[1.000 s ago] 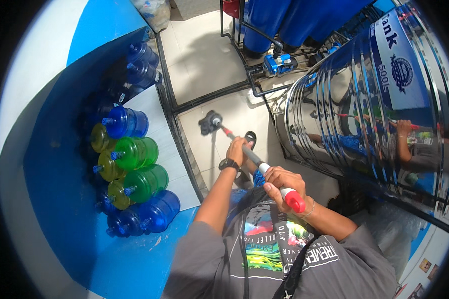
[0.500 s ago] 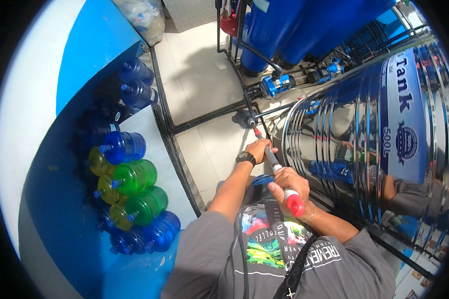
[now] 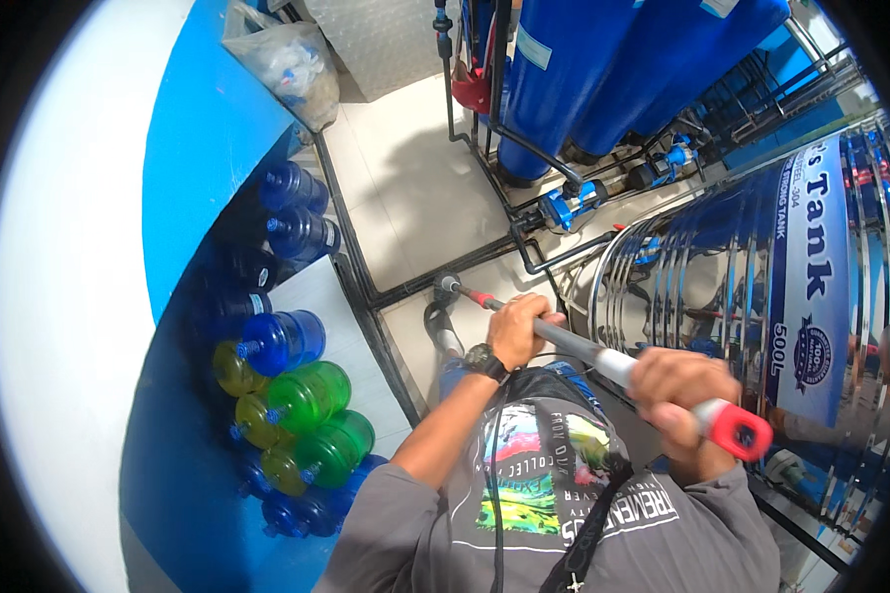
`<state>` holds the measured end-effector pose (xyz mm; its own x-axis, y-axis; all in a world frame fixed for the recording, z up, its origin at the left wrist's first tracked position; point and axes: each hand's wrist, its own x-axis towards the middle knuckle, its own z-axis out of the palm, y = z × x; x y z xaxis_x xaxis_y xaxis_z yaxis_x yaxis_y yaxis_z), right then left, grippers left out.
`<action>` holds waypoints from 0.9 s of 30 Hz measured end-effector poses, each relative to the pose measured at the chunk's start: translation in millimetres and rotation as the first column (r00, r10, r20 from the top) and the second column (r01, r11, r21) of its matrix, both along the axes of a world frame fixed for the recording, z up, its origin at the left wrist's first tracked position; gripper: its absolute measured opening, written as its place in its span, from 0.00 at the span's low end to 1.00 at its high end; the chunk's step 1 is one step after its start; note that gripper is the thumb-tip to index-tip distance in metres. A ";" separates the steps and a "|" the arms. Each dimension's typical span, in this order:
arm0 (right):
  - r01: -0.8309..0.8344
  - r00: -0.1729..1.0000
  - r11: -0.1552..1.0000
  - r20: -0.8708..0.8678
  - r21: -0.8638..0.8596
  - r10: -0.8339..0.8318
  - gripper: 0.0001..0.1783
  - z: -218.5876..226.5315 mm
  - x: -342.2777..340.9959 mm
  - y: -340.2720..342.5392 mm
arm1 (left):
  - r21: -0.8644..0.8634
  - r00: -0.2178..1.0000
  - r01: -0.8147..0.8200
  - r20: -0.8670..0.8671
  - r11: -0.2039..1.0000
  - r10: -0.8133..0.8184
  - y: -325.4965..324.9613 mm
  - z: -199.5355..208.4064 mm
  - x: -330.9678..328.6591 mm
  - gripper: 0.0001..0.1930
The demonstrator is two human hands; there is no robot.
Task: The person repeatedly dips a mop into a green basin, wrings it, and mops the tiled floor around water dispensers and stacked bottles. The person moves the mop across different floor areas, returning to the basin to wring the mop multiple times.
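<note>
A long grey and white pole (image 3: pixel 576 346) with red fittings, perhaps a mop handle, slants across in front of me. My left hand (image 3: pixel 524 331), with a dark watch on its wrist, wraps round its middle part. Closer to the red, looped end, my right hand (image 3: pixel 684 395) is closed round the white upper section. The far lower end reaches down to the floor tiles beside my shoe (image 3: pixel 439 324). A small dark grey piece at that end is hard to make out, so I cannot tell what head it carries.
Blue, green and yellowish water jugs (image 3: pixel 310 395) lie stacked at the left. On the right stands a shiny steel tank (image 3: pixel 702 287). Tall blue cylinders (image 3: pixel 564 89), pumps (image 3: pixel 572 206) and black pipes fill the far right. A clear bag (image 3: pixel 292 74) sits by the far wall.
The pole has swung flatter, its far end going left and its red end going right. My right hand has moved right with it. My view has shifted too.
</note>
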<state>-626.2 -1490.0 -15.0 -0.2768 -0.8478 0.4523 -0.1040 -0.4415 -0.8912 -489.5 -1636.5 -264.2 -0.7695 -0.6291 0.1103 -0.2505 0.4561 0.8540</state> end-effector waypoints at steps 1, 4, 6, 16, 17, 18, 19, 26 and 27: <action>0.011 1.000 0.999 0.029 -0.032 -0.010 0.14 14.3 -2.8 -4.4 | 0.016 0.997 0.014 -0.074 1.000 -0.012 -9.4 13.5 -3.7 0.18; -0.098 0.995 0.986 0.005 -0.137 0.100 0.14 34.4 -2.2 -36.8 | 0.079 0.996 0.062 -0.075 0.995 -0.056 -45.5 30.4 2.7 0.20; -0.021 1.000 0.999 -0.002 -0.040 0.021 0.14 28.7 17.4 -66.5 | 0.121 0.987 0.102 -0.136 0.987 -0.085 -81.3 13.8 12.7 0.20; 0.159 0.981 0.984 0.094 0.081 -0.167 0.11 -162.6 107.7 -225.0 | -0.088 0.970 0.231 0.093 0.969 -0.223 -256.4 -174.6 78.1 0.20; 0.179 0.979 0.982 0.088 0.061 -0.184 0.10 -170.4 110.2 -234.6 | -0.117 0.974 0.224 0.064 0.967 -0.218 -272.2 -179.8 78.7 0.19; 0.194 0.976 0.980 0.093 0.049 -0.198 0.10 -178.0 112.9 -245.5 | -0.161 0.975 0.215 0.088 0.963 -0.203 -288.5 -184.1 79.9 0.19; 0.204 0.975 0.978 0.077 0.044 -0.207 0.09 -187.4 116.8 -258.4 | -0.094 0.958 0.219 0.211 0.971 -0.195 -305.8 -188.7 82.5 0.17; 0.193 0.980 0.973 -0.066 0.127 -0.186 0.10 -286.1 142.6 -383.2 | 0.032 0.875 -0.178 0.463 0.983 0.143 -453.3 -239.5 116.4 0.14; 0.178 0.982 0.973 -0.095 0.149 -0.165 0.10 -294.2 145.5 -396.2 | 0.038 0.881 -0.166 0.454 0.985 0.131 -465.2 -242.8 123.0 0.16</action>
